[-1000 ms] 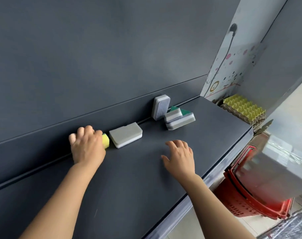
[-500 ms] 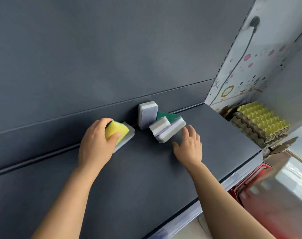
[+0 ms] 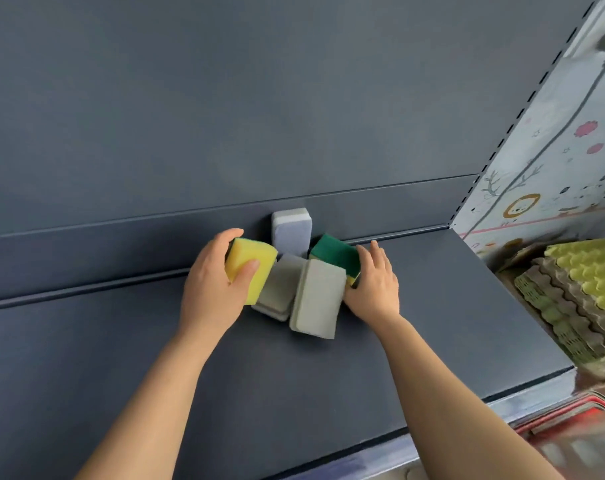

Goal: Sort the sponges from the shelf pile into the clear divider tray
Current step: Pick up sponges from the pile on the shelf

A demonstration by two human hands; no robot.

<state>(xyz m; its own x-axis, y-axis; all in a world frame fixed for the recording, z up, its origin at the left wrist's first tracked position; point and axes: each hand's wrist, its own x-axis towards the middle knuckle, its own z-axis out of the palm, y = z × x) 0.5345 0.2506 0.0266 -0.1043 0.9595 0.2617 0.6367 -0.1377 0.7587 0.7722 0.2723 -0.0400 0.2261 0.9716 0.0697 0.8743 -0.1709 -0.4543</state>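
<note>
Landmark: the upright grey sponge (image 3: 291,233), on edge against the shelf's back wall.

- Left hand (image 3: 213,289), front-left of it: thumb and fingers curled round the yellow sponge (image 3: 251,268), which overlaps a flat grey sponge (image 3: 277,289) directly in front of the landmark.
- Right hand (image 3: 372,285), front-right: fingers fairly straight, laid against the side of the green-topped sponge (image 3: 334,254); pressing, not gripping. A second grey sponge (image 3: 316,297) lies tilted just in front of it.
- Change over the last half second: both hands have closed inward. The sponges, spread apart along the shelf (image 3: 432,306) before, now touch in one bunch before the landmark.
- Judgement: this is gathering, not yet sorting. The clear divider tray is not in view, so no sponge is placed yet.
- Far right of the landmark: stacked egg trays (image 3: 578,282).
</note>
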